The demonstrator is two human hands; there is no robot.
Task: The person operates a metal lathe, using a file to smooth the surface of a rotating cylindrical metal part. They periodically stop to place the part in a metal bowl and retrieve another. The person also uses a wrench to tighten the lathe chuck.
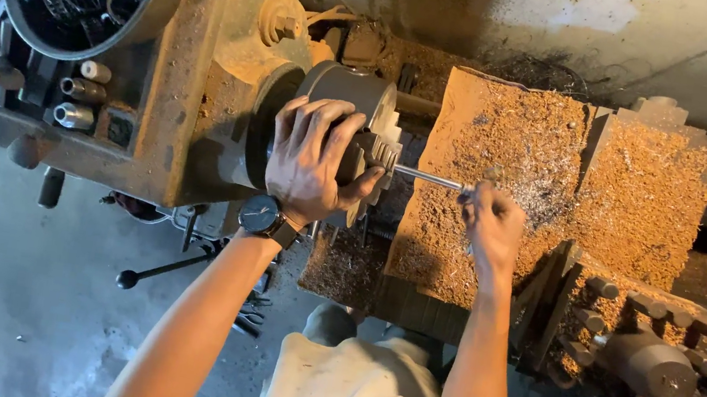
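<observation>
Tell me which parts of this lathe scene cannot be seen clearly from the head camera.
- Chuck: the left hand covers most of its front.
- Metal rod: its outer end is hidden inside the right hand.
- Carriage surface: buried under chips.
- Parts in the round bowl: dark, cut off by the top edge.
- Container at the lower right: cut off by the frame edge.

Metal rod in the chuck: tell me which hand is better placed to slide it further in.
Right. The right hand already pinches the free end of the rod; the left hand grips the chuck.
</observation>
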